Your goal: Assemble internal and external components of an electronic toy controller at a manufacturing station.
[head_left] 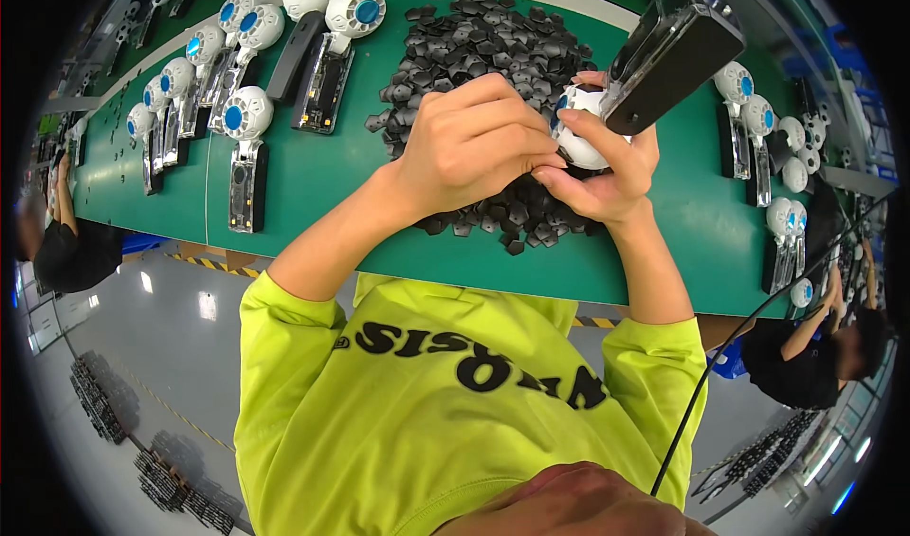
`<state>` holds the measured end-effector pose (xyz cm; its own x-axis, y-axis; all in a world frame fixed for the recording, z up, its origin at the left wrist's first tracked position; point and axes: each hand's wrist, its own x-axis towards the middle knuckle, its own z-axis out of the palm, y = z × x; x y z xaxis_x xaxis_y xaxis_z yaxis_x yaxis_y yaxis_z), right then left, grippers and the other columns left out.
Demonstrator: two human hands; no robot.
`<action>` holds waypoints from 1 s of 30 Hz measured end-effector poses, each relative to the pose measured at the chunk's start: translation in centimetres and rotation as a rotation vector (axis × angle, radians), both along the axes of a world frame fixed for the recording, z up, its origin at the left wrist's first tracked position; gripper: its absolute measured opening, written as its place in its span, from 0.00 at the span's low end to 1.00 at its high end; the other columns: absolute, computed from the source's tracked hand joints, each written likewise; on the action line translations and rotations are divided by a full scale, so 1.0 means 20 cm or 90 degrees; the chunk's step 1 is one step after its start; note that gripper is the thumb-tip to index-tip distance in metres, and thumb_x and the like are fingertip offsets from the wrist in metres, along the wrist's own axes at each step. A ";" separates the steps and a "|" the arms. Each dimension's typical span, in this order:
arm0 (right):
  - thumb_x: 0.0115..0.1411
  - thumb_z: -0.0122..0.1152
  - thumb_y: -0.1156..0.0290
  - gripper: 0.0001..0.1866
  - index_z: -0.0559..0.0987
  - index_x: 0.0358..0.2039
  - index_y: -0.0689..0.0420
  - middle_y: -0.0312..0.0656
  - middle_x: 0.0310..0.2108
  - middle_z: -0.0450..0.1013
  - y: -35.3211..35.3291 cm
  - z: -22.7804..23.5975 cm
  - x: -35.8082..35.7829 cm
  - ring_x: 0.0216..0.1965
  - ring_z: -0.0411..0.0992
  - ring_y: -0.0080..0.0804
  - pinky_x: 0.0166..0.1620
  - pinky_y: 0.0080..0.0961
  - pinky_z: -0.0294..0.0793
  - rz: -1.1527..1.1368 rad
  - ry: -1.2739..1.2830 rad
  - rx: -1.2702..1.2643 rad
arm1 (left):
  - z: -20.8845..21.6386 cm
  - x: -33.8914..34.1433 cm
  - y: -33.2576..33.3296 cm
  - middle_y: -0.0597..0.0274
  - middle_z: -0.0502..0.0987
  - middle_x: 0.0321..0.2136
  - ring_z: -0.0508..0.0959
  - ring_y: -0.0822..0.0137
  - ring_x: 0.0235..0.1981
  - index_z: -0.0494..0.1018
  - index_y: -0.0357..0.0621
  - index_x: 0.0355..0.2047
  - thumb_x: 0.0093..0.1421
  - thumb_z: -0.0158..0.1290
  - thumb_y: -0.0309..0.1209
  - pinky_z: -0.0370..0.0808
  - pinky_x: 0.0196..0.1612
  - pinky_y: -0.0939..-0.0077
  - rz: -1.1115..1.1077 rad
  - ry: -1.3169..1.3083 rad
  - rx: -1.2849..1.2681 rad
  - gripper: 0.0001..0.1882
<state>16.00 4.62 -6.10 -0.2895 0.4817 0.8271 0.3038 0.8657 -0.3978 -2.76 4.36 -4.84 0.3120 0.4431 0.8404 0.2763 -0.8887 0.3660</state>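
Over the green table, my right hand [616, 171] grips a device by its white round head [581, 149]. The device's long black and clear handle [671, 67] points up and to the right, away from me. My left hand [479, 136] is closed, its fingertips pinched together against the left side of the white head. Whatever lies between those fingertips is too small or too hidden to name. Beneath and beyond both hands spreads a heap of small black five-sided pieces [483, 48].
Several similar devices, such as one with a blue disc [248, 114], lie at the left on the green table [322, 195]. More devices [758, 116] lie at the right. A black cable [730, 342] crosses the right side. Co-workers [806, 361] sit at both far sides.
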 end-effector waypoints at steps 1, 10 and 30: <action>0.41 0.74 0.69 0.25 0.79 0.42 0.58 0.51 0.45 0.73 0.00 0.00 0.00 0.46 0.74 0.54 0.47 0.48 0.77 -0.002 0.000 0.002 | 0.01 -0.01 0.00 0.69 0.79 0.23 0.73 0.69 0.25 0.78 0.42 0.22 0.44 0.64 0.19 0.71 0.26 0.82 -0.002 0.000 0.002 0.07; 0.39 0.77 0.71 0.24 0.82 0.41 0.57 0.51 0.46 0.72 -0.01 -0.03 -0.03 0.45 0.74 0.45 0.44 0.35 0.76 0.043 0.136 -0.076 | 0.07 -0.01 -0.04 0.63 0.78 0.32 0.73 0.72 0.27 0.77 0.40 0.38 0.46 0.67 0.22 0.73 0.29 0.83 -0.092 -0.070 -0.516 0.17; 0.41 0.74 0.78 0.25 0.80 0.44 0.59 0.50 0.46 0.75 -0.11 0.05 -0.06 0.43 0.74 0.40 0.44 0.31 0.75 0.062 0.090 -0.137 | 0.01 -0.01 -0.02 0.53 0.74 0.53 0.73 0.62 0.54 0.62 0.39 0.65 0.40 0.74 0.40 0.71 0.53 0.70 -0.212 -0.037 -0.396 0.53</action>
